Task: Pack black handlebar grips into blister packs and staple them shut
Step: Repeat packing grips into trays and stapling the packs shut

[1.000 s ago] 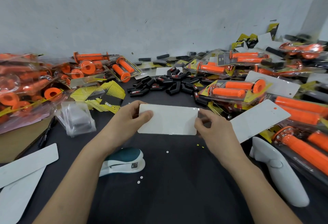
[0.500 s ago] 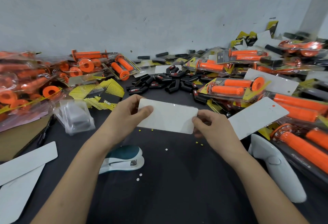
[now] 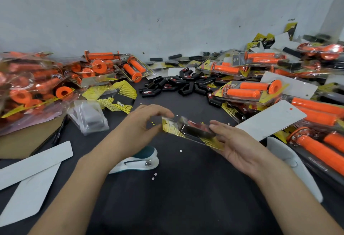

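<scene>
Between both hands, just above the dark table [image 3: 186, 193], is a blister pack [image 3: 188, 132] with a yellow-and-black card and a black grip under clear plastic. It is blurred and tilted, printed side up. My left hand [image 3: 141, 128] pinches its left end between thumb and fingers. My right hand [image 3: 236, 145] lies palm up under its right end with the fingers against the pack. A teal-and-white stapler [image 3: 141, 161] lies on the table below my left wrist. Loose black grips [image 3: 178, 85] are piled at the back centre.
Packs of orange grips are heaped at the left [image 3: 33, 85] and right [image 3: 260, 93]. Empty clear blisters [image 3: 89, 117] and yellow cards [image 3: 115, 96] lie at the left. White card backs lie at the front left [image 3: 33, 164] and at the right [image 3: 270, 119]. A white tool [image 3: 294, 165] lies at the right.
The pack has been turned over: its plain white back faced up before, and now the yellow printed side with the black grip shows. My right hand has turned palm up beneath it.
</scene>
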